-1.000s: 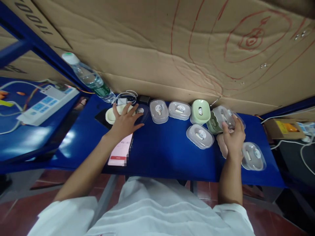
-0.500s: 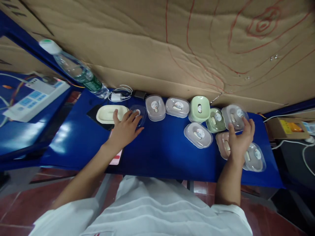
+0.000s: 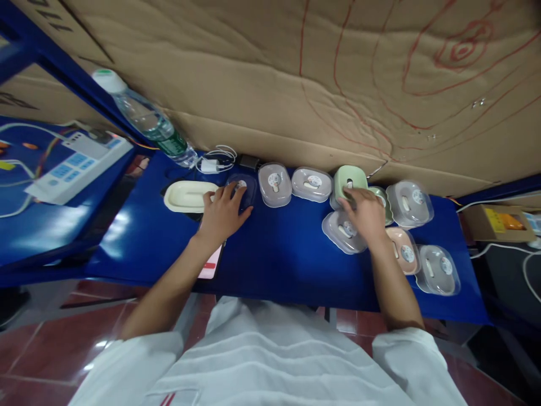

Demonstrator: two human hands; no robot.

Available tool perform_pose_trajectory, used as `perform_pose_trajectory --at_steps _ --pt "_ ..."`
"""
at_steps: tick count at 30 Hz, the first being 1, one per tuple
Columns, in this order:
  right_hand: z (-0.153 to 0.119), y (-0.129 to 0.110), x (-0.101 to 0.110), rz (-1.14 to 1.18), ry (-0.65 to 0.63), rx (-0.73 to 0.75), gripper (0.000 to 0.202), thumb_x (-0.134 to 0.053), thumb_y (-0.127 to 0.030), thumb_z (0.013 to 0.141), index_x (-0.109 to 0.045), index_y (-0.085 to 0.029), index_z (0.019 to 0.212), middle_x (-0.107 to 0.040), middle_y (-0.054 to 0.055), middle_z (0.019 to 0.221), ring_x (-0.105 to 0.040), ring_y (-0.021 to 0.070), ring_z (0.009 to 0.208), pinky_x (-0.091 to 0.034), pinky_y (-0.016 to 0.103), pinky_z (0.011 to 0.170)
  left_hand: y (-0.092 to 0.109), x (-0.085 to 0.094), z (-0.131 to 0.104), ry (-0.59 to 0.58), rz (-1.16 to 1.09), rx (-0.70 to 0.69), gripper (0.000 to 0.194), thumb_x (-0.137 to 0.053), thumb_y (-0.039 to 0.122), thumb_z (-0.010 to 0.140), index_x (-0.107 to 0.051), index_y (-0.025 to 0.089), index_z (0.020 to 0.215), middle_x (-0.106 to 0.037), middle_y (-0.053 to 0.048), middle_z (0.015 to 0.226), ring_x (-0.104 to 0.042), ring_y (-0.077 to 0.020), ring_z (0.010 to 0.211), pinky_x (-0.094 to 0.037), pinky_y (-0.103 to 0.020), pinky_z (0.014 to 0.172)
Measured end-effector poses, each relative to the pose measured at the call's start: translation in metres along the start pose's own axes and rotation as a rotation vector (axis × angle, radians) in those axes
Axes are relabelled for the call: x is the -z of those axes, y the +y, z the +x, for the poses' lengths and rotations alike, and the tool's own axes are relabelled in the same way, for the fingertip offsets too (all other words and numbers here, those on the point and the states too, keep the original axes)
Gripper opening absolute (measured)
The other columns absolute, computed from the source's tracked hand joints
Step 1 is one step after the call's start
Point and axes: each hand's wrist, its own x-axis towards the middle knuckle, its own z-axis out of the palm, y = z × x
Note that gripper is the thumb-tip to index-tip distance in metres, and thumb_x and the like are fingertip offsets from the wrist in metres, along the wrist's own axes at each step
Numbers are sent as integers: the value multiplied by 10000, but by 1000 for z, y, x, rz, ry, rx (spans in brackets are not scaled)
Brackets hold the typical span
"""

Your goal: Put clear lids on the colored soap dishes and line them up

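Note:
My left hand (image 3: 224, 217) lies with fingers spread over a transparent lid (image 3: 252, 192). Beside that hand, its thumb side aside, a cream oval box base (image 3: 186, 197) sits close to the fingertips. My right hand (image 3: 367, 214) reaches over the front edge of a light green box (image 3: 349, 173), fingers extended and touching or just above it; contact is hard to tell. It partly covers a grey box with a clear lid (image 3: 340, 232) and a darker green box (image 3: 384, 198).
Lidded soap-box-like containers (image 3: 274, 197) (image 3: 311, 192) line the back. At right are a peach box (image 3: 406, 254) and grey boxes (image 3: 442, 270) (image 3: 416, 208). A water bottle (image 3: 156, 127), charger (image 3: 210, 166), phone (image 3: 210, 266) and power strip (image 3: 76, 169) lie left. Cardboard (image 3: 236, 73) stands behind.
My right hand has moved left from the grey box at upper right to the light green box. My left hand stays over the transparent lid. The camera view has shifted slightly.

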Motion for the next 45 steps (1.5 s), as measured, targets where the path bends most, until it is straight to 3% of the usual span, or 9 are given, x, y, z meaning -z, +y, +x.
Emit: perform_pose_trajectory --at_steps 5,8,13,17,23,28,37,41,45 --pt "-20 0 36 177 237 -53 462 -503 -516 1116 -766 -175 1285 -801 160 1278 -738 308 1207 -564 500 1090 -20 2 6 -59 -62 -56 584 -579 336 987 -547 179 1549 -498 -225 1670 -502 -448 1517 -433 -626 1189" --pt "-55 -19 49 278 233 69 327 -558 -417 1108 -757 -239 1296 -796 109 1309 -728 287 1265 -557 508 1129 -31 -1 10 -73 -43 -65 585 -612 372 984 -552 174 1532 -467 -260 1677 -513 -451 1512 -437 -614 1196" --pt "-115 -70 18 382 7 396 340 -642 -258 1065 -701 -294 1397 -783 61 1354 -697 268 1327 -483 558 1247 -38 -5 15 -51 -54 -45 572 -652 479 999 -578 195 1489 -457 -276 1660 -489 -480 1520 -441 -642 1178" --pt "-140 -94 -20 349 -78 377 344 -618 -217 1067 -718 -302 1384 -762 72 1347 -622 282 1421 -478 565 1245 -42 -2 21 -76 -141 -29 550 -664 426 971 -585 198 1465 -508 -230 1624 -523 -445 1497 -460 -594 1191" --pt "-145 -89 -45 264 -102 238 536 -540 -117 1048 -647 -376 1505 -590 99 1576 -500 337 1528 -479 621 1212 -42 10 21 31 -323 74 548 -603 488 980 -576 212 1452 -687 -138 1454 -675 -345 1331 -532 -468 1132" --pt "-139 -98 -47 265 -142 242 491 -611 -252 1073 -596 -353 1553 -551 117 1640 -504 356 1528 -468 631 1220 -40 19 18 82 -430 155 509 -535 531 1036 -603 204 1421 -762 -118 1305 -750 -303 1152 -577 -429 1013" --pt "-136 -107 -55 312 -217 430 327 -704 -271 1048 -724 -329 1369 -666 66 1562 -552 324 1511 -475 585 1197 -49 17 13 -99 -356 -140 473 -604 373 1025 -593 200 1466 -553 -156 1626 -513 -322 1539 -378 -550 1320" --pt "-139 -98 -59 318 -95 382 330 -720 -213 1032 -733 -328 1341 -765 51 1410 -605 343 1454 -517 569 1120 -76 36 -8 -105 -300 -143 460 -470 330 1074 -582 217 1505 -498 -136 1690 -442 -291 1603 -269 -572 1374" --pt "-136 -96 -58 440 -1 365 325 -743 -171 1016 -744 -299 1315 -820 42 1254 -725 280 1250 -589 476 1026 -128 57 -50 -147 -174 44 496 -441 349 1050 -571 178 1497 -395 -116 1758 -331 -300 1658 -221 -572 1380"
